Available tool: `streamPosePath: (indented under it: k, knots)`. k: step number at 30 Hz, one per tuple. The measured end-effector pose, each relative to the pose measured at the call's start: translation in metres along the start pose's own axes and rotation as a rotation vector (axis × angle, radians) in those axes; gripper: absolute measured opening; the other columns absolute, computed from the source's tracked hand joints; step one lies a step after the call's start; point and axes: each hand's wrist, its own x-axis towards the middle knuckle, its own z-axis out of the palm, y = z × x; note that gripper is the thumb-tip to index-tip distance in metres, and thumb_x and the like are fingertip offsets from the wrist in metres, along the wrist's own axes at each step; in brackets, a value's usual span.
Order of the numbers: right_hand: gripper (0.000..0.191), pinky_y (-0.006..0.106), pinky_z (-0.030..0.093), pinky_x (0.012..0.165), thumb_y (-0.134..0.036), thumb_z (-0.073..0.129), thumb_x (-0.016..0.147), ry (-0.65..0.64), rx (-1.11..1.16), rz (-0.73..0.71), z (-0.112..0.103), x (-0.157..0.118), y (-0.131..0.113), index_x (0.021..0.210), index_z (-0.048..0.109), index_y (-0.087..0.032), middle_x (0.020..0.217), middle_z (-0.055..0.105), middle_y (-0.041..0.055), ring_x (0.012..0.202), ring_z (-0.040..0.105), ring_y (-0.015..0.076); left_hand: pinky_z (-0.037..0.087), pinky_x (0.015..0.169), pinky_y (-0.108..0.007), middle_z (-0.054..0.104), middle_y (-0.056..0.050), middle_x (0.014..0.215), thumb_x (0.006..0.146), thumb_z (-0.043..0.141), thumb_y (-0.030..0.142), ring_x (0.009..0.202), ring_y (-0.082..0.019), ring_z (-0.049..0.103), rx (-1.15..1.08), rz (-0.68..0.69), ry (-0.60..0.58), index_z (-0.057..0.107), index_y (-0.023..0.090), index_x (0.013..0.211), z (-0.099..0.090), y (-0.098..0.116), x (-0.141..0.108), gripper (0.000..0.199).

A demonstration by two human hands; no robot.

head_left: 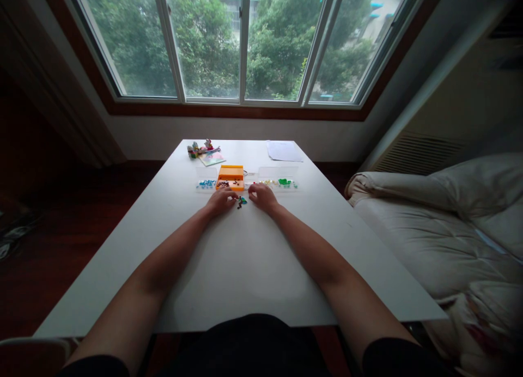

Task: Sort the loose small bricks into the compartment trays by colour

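My left hand rests on the white table, fingers closed at the left edge of a small cluster of green, blue and dark pieces; it looks like beadwork, too small to make out fully. Opposite it, my right hand has its fingers pinched together at the front of a clear box. Whatever sits in that pinch is hidden. Directly beyond my left hand stands an orange box, lid raised, with brown bits in its compartments. Blue bits lie in a clear box to its left.
Green pieces fill part of the right-hand clear box. At the table's far left are colourful figures and a printed card. White paper sheets lie far right. A pale sofa stands right of the table.
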Motion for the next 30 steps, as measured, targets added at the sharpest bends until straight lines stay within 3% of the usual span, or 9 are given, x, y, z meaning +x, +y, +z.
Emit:
streamPosePath:
  k: [4,9,14,20,23,30]
  knots:
    - [0.005,0.026,0.041,0.072,-0.021,0.058,0.085,0.233,0.092,0.283,-0.016,0.001,0.026,0.085,0.064,-0.02,0.076,0.064,0.0004,0.07,0.056,0.0157,0.047,0.094,-0.037,0.07,-0.006,0.103,0.087,0.062,0.021,0.103,-0.024,0.059,-0.025,0.018,-0.026,0.079,0.027,0.105,-0.001,0.005,-0.001,0.025]
    - [0.007,0.026,0.043,0.076,-0.024,0.058,0.084,0.517,0.194,0.591,-0.03,-0.002,0.065,0.09,0.059,-0.021,0.084,0.067,0.0015,0.075,0.057,0.0147,0.046,0.097,-0.038,0.069,-0.006,0.103,0.088,0.061,0.02,0.106,-0.025,0.057,-0.005,0.02,-0.038,0.078,0.028,0.105,-0.003,0.008,-0.001,0.026]
    - [0.022,0.025,0.046,0.076,-0.025,0.051,0.088,0.572,0.274,0.719,-0.032,-0.007,0.086,0.108,0.059,-0.021,0.087,0.069,0.0011,0.076,0.061,0.0143,0.046,0.099,-0.042,0.067,-0.008,0.103,0.084,0.064,0.019,0.109,-0.027,0.056,0.02,0.003,-0.008,0.077,0.024,0.095,-0.004,0.008,-0.001,0.017]
    - [0.022,0.024,0.048,0.077,-0.023,0.048,0.087,0.573,0.292,0.712,-0.03,-0.006,0.084,0.102,0.063,-0.02,0.087,0.071,0.0026,0.076,0.061,0.0147,0.049,0.098,-0.042,0.066,-0.008,0.107,0.084,0.065,0.018,0.11,-0.027,0.056,0.019,-0.053,-0.003,0.077,0.025,0.105,-0.003,0.006,-0.001,0.026]
    - [0.022,0.026,0.048,0.078,-0.022,0.05,0.085,0.559,0.286,0.661,-0.027,-0.005,0.075,0.1,0.066,-0.02,0.085,0.071,0.0029,0.076,0.061,0.016,0.049,0.098,-0.041,0.065,-0.009,0.104,0.084,0.064,0.019,0.109,-0.027,0.057,0.038,-0.065,0.006,0.078,0.025,0.097,0.0,0.003,-0.001,0.02]
    - [0.023,0.028,0.047,0.075,-0.023,0.051,0.083,0.389,0.242,0.339,-0.013,-0.002,0.041,0.095,0.07,-0.019,0.08,0.069,0.0026,0.072,0.06,0.0175,0.049,0.096,-0.041,0.067,-0.009,0.1,0.083,0.067,0.02,0.107,-0.028,0.058,0.03,-0.06,0.026,0.077,0.023,0.087,0.001,0.001,0.0,0.012]
